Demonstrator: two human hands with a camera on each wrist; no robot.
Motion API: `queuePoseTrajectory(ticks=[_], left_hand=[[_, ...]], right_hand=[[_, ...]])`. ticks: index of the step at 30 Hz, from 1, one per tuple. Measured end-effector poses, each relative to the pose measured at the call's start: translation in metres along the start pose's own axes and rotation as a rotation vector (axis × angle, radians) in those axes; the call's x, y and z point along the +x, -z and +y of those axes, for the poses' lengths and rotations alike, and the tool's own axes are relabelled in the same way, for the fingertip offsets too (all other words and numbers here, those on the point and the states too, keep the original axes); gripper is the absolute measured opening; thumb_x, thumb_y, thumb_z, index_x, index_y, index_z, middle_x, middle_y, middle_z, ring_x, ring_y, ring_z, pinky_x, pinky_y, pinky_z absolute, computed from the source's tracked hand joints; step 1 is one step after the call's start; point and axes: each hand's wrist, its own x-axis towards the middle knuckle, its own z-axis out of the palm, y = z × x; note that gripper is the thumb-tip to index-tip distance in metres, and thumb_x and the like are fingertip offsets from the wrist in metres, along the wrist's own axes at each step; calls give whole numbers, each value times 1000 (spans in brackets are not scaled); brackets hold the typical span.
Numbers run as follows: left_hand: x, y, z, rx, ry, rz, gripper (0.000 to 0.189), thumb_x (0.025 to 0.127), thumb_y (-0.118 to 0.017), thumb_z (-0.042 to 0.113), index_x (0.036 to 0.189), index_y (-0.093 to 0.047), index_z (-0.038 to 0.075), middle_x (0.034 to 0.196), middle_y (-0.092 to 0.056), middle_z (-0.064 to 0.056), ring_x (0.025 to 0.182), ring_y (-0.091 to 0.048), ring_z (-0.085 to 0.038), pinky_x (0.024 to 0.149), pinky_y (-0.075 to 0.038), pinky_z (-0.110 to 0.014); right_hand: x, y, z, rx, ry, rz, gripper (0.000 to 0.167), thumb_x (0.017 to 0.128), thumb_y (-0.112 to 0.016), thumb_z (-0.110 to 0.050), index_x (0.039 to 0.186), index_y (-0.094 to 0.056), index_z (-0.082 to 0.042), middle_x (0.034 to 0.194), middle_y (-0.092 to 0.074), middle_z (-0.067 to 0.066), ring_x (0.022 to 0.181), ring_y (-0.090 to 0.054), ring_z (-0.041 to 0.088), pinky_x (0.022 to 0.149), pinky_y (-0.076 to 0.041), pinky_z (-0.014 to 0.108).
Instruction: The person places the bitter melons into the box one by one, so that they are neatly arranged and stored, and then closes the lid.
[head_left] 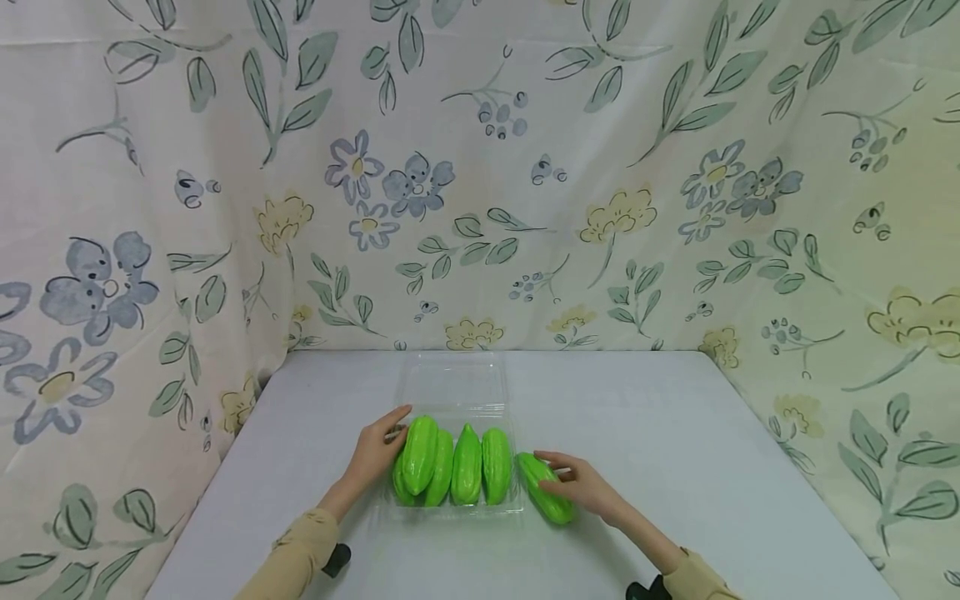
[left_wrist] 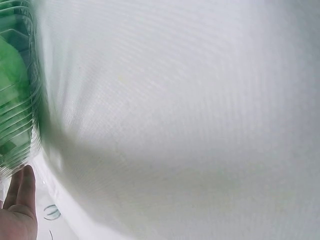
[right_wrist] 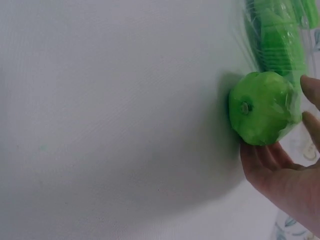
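In the head view, my left hand [head_left: 377,448] is at the left side of a clear plastic clamshell box [head_left: 517,497]. The left wrist view shows its fingers [left_wrist: 27,187] fairly straight, touching the box's ribbed wall. Several shiny green ridged gourds fill the box; one gourd [head_left: 421,454] lies on top of others at the left. Just right of the box, my right hand [head_left: 583,485] holds another green gourd [head_left: 546,492], which lies slanted on the table. In the right wrist view, fingers and thumb are around this gourd [right_wrist: 265,107], its stem end toward the camera.
The box's clear lid [head_left: 452,379] lies folded back toward the table's far edge. White cloth covers the table [head_left: 637,408]. A floral curtain [head_left: 480,167] hangs behind and along both sides.
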Motion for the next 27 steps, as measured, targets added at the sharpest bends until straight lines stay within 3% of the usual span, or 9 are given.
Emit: queuePoseTrajectory(ticks=[16, 27], left_hand=[[-1, 0, -2, 0, 4, -4, 42, 92, -60, 5, 133, -54, 3, 137, -53, -17, 105, -66, -32, 90, -57, -39], [1, -1, -2, 5, 17, -5, 42, 92, -60, 5, 133, -54, 5, 137, -53, -16, 105, -65, -31, 90, -57, -40]], right_hand=[[0, -2, 4, 26, 12, -29, 50, 88, -67, -25, 135, -54, -12, 136, -51, 23, 110, -59, 37, 81, -58, 40], [-1, -3, 1, 8, -23, 30, 48, 85, -71, -26, 130, -59, -12, 134, -54, 23, 107, -61, 34, 79, -58, 37]])
